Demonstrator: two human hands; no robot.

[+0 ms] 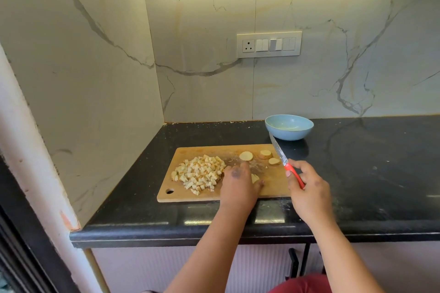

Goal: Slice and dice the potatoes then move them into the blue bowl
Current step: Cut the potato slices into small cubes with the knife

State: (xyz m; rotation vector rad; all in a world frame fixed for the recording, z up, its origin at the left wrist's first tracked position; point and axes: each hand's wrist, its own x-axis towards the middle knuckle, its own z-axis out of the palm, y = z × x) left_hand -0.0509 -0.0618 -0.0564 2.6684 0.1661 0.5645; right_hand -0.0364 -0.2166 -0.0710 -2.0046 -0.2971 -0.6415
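The left hand [239, 183] lies palm down on the rectangular wooden cutting board [188, 195], fingers fairly straight, covering a pale potato piece [255, 177] at its thumb side. The right hand [307, 188], over the board's right edge, grips the red handle of a steel-bladed knife [283, 158], tip pointing away. On the board's left half sits a heap of diced potato cubes [198, 173]; three round potato slices [246, 156] lie toward its far right. Beyond the board's far right corner stands the round light-blue bowl [289, 127], on the black stone counter [369, 162].
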